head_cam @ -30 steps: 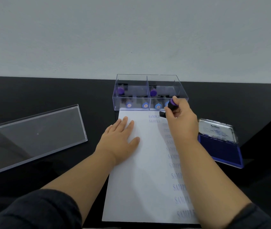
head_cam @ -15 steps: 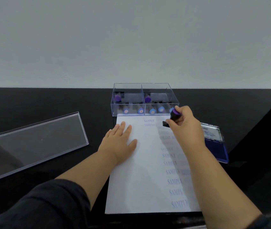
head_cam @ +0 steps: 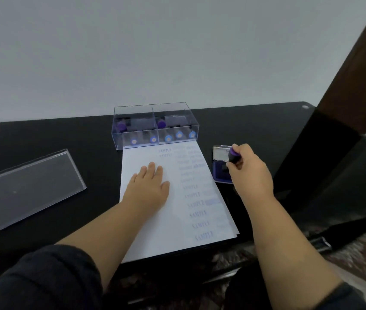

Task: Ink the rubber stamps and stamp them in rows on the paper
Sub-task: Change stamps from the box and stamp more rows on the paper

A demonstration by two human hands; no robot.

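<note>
my right hand [head_cam: 250,173] has carried the gripped purple-capped stamp [head_cam: 233,155] off the paper [head_cam: 155,231] onto the ink pad [head_cam: 219,173], left hand [head_cam: 149,189] still flat on the sheet.

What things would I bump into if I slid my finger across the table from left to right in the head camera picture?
Clear lid → left hand flat on the paper → right hand holding the purple-topped stamp over the ink pad.
</note>
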